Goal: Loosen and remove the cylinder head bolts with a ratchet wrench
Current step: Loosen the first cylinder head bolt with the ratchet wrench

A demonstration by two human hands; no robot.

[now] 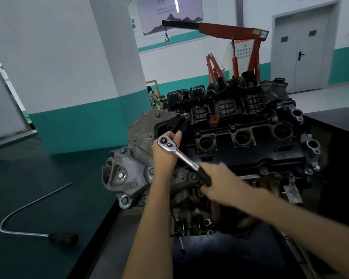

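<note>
Early stage: wrench on the near-left corner, most bolts left to do.
My right hand (pixel 220 178), blurred, grasps the black handle of the ratchet wrench (pixel 182 157); my left hand (pixel 165 156) curls round its head at the left end of the engine (pixel 250 141). The bolt beneath is hidden, so perhaps only loosening. Farther back, cover bolts (pixel 232 128) sit in place.

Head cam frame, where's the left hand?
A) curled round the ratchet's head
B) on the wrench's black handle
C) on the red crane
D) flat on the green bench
A: the left hand curls round the head end of the ratchet wrench, while the right hand, blurred, grips the black handle.
</note>
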